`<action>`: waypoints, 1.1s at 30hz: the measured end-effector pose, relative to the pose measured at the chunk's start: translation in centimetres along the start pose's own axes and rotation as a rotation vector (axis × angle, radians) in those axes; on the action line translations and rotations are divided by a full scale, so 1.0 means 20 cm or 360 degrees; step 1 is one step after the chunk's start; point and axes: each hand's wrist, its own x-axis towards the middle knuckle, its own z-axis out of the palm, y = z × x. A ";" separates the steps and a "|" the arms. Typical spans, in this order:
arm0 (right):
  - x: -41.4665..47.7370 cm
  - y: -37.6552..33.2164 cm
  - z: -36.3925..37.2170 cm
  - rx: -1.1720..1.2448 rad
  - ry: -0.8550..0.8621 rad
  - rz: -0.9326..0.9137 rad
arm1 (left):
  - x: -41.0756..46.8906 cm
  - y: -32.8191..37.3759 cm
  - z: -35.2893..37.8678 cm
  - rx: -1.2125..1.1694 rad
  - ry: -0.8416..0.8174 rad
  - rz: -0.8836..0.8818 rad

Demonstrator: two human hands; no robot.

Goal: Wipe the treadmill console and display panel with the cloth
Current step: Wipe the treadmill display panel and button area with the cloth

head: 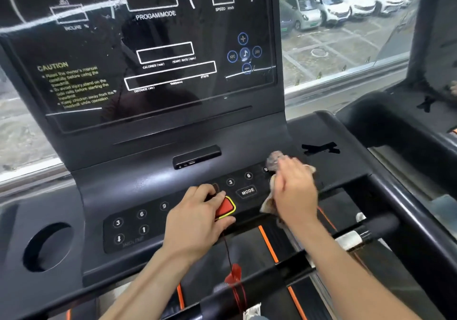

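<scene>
The right hand [294,186] lies flat on the cloth [274,159], fingers stretched out and pressing rather than gripping. The cloth sits bunched under the palm on the console [138,181], towards its right edge, just beside the MODE button [247,191] and over the end of the row of numbered keys [248,175]. One corner of it hangs past the console's front edge. The left hand [195,218] is curled round the red safety key [225,207] at the middle of the front edge, thumb below and fingers above. A red cord [228,250] runs down from the key to a clip [235,274] near the crossbar [284,272]. The display panel [202,30] above shows pale streaks and smudges, so by my reading the upright part is not yet finished. The main risk sits under the cloth: a firm pass over the keys could register as a press if the machine has power, though the display looks dark. A tug from the left hand could pull the safety key free. Since only a flat palm pins the cloth, a quick stroke towards the front edge might let it slip off onto the belt [249,245]. Loose folds may also smear dirt rather than lift it.
</scene>
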 end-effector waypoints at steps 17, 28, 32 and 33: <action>-0.14 -0.29 0.03 -0.0018 -0.0087 -0.0107 | -0.26 -0.19 -0.03 -0.0245 0.0097 0.0061; -0.36 -0.47 0.09 0.0089 -0.0278 -0.0230 | -0.31 -0.25 -0.07 -0.0487 0.0067 0.0095; -0.48 -0.59 0.09 0.0228 -0.0417 -0.0778 | -0.37 -0.33 -0.10 -0.0521 0.0143 -0.0082; -0.43 -0.56 0.08 0.0171 -0.0388 -0.0799 | -0.38 -0.38 -0.11 -0.0471 0.0187 -0.0178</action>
